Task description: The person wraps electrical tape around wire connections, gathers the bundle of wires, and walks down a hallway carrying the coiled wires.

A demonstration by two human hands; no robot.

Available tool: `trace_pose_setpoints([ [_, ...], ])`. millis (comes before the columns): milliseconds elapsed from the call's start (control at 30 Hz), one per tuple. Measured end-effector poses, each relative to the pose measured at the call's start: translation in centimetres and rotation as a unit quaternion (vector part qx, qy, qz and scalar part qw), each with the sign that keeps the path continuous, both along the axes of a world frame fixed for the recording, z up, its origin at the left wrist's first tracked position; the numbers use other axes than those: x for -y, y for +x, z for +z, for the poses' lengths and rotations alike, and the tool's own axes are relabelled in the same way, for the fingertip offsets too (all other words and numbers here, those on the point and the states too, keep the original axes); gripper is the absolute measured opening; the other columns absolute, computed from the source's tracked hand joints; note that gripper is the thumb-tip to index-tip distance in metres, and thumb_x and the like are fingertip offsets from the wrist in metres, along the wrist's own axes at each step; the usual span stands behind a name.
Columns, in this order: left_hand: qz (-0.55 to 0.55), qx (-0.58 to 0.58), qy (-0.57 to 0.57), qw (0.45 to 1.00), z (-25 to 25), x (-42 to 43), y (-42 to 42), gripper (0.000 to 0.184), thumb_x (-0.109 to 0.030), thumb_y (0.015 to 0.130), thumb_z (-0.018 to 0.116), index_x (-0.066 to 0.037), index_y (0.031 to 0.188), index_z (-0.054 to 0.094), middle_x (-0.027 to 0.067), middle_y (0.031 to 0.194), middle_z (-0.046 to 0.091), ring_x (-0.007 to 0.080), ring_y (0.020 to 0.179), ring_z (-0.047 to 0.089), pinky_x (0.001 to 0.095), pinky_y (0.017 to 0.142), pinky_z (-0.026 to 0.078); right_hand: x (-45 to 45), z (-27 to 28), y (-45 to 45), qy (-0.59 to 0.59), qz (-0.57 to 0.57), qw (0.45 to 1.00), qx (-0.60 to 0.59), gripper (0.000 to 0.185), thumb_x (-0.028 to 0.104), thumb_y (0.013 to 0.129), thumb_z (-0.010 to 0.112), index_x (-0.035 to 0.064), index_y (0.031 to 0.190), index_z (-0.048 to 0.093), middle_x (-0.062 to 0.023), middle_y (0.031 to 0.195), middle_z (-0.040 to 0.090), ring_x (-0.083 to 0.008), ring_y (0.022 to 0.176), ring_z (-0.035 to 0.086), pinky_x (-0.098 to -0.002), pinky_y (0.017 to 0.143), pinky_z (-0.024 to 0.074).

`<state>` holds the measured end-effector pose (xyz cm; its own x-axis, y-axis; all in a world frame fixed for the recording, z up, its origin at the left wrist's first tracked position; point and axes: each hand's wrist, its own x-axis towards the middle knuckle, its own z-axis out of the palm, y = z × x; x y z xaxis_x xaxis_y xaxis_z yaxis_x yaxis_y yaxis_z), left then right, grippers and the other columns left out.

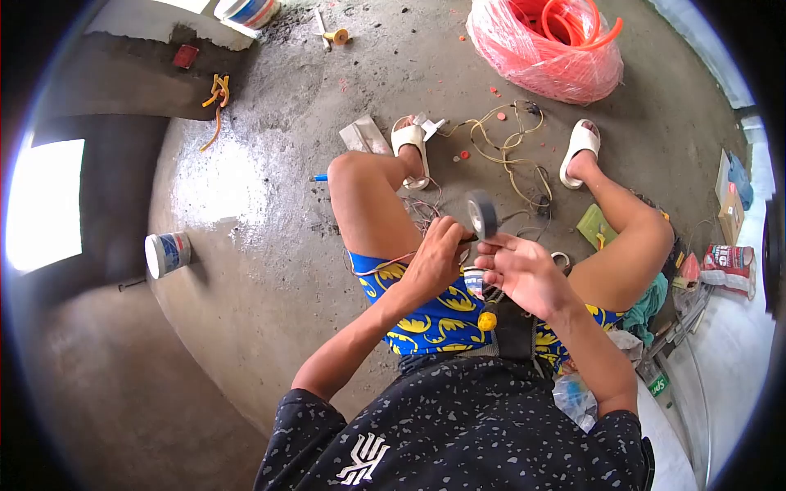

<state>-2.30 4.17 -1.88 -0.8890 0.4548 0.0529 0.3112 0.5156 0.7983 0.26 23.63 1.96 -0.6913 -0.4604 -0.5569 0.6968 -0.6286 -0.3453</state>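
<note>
My left hand is closed in a pinch on a thin pinkish wire, which trails left across my thigh. The pinched end is mostly hidden by the fingers. Just above my right hand stands a roll of black electrical tape, on edge and slightly blurred. The right thumb and fingertips grip the roll's lower edge, while the other fingers are loosely curled. Both hands are close together above my lap. A yellow-ended item hangs at my waist below them.
Pale cable lies tangled on the floor between my feet. A plastic-wrapped coil of orange tubing sits ahead. One white bucket lies at left, another bucket farther off. Bags and a red packet crowd the right wall.
</note>
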Motion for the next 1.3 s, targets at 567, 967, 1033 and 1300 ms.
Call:
trace_pose_setpoints([
  [567,0.092,0.305,0.141,0.937,1.8,1.1,-0.2,0.04,-0.031,0.099,0.052,0.001,0.077,0.059,0.005,0.062,0.049,0.0125,0.062,0.046,0.0321,0.057,0.04,0.5,-3.4,-2.7,0.408,0.172,0.746,-0.497,0.066,0.004,0.071,0.076,0.0045,0.132,0.052,-0.0136,0.121,0.05,-0.0257,0.108,0.054,-0.0363,0.095,0.0433],
  [967,0.092,0.171,0.084,0.977,2.4,0.6,-1.8,0.017,-0.014,0.093,0.063,0.002,0.094,0.066,0.0116,0.074,0.06,0.0198,0.066,0.056,0.0352,0.065,0.047,-0.4,-1.8,-2.7,0.311,0.231,0.88,-0.274,0.06,0.03,0.076,0.078,-0.0055,0.119,0.056,-0.0111,0.107,0.061,-0.0162,0.092,0.062,-0.0291,0.081,0.0499],
  [1033,0.04,0.139,0.065,0.987,2.0,0.7,-2.2,0.014,-0.009,0.09,0.064,0.001,0.099,0.07,0.0118,0.074,0.061,0.0198,0.066,0.056,0.0347,0.065,0.047,-0.4,-2.3,-2.8,0.338,0.213,0.848,-0.349,0.06,0.032,0.076,0.078,-0.0068,0.116,0.058,-0.0117,0.105,0.061,-0.0163,0.088,0.063,-0.0288,0.077,0.0505],
  [1300,0.064,0.03,0.013,0.997,-0.9,-0.3,-2.0,0.017,0.005,0.077,0.066,-0.001,0.092,0.072,0.0153,0.079,0.065,0.0312,0.074,0.062,0.0384,0.065,0.048,1.3,-6.3,-0.4,0.167,0.084,0.968,-0.166,0.048,0.038,0.075,0.074,-0.0012,0.1,0.062,-0.0033,0.086,0.061,-0.0105,0.076,0.06,-0.0237,0.065,0.0464],
])
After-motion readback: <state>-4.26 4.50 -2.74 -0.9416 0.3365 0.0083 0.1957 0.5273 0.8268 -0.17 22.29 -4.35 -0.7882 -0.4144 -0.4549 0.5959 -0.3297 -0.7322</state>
